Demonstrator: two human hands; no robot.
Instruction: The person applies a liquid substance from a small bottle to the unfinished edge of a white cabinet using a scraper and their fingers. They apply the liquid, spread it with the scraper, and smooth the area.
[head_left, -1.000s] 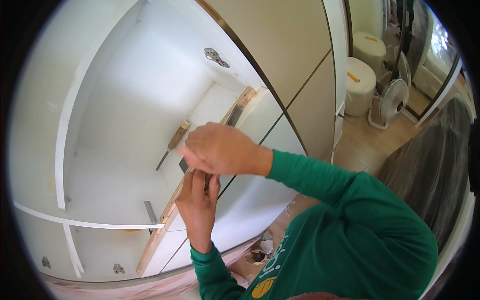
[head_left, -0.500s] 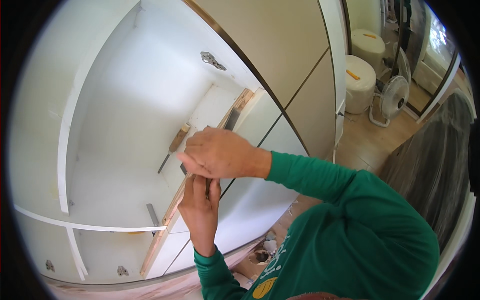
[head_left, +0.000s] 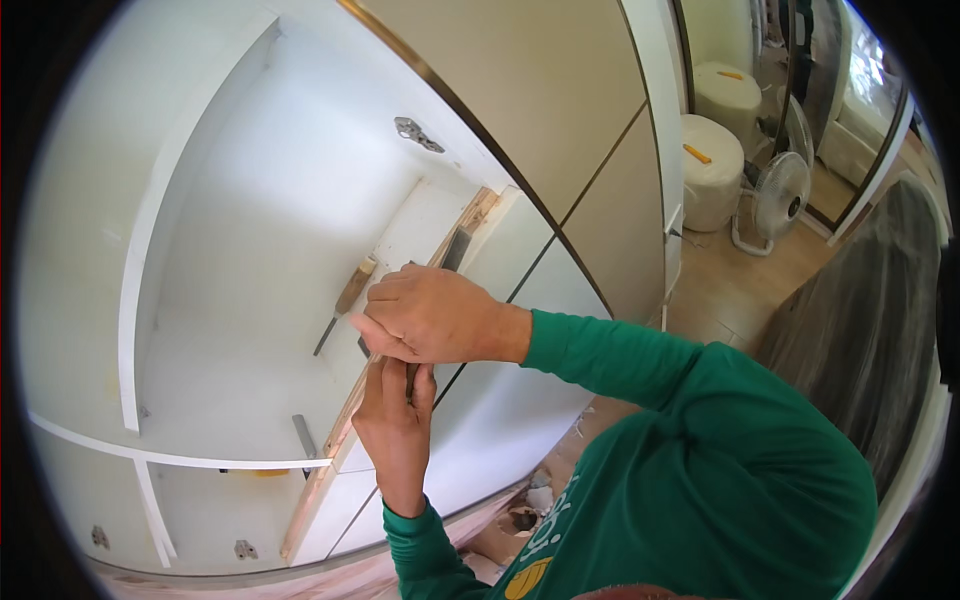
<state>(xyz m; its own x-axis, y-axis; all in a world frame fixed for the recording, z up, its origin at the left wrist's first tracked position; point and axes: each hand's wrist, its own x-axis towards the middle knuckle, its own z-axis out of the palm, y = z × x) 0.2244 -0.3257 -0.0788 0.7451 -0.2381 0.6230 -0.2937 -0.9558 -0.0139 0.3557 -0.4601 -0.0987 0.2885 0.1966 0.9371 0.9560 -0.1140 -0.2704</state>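
- Green shirt [head_left: 690, 480]: white lettering [head_left: 545, 540] and yellow emblem [head_left: 528, 578], partly lost in folds.
- Left hand [head_left: 393, 422]: closed on a dark object [head_left: 411, 381], mostly hidden, at the cabinet's wooden edge [head_left: 482, 206].
- Right hand [head_left: 430, 315]: curled against the left; I cannot tell its grip.
- Wooden-handled tool [head_left: 353, 288]: inside that edge, just beside the right hand.
- Cabinet interior [head_left: 245, 235]: open room leftward.

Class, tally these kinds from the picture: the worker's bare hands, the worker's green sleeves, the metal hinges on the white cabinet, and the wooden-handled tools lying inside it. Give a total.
Bare hands: 2 (left hand, right hand)
Green sleeves: 2
Metal hinges: 3
Wooden-handled tool: 1
Total: 8
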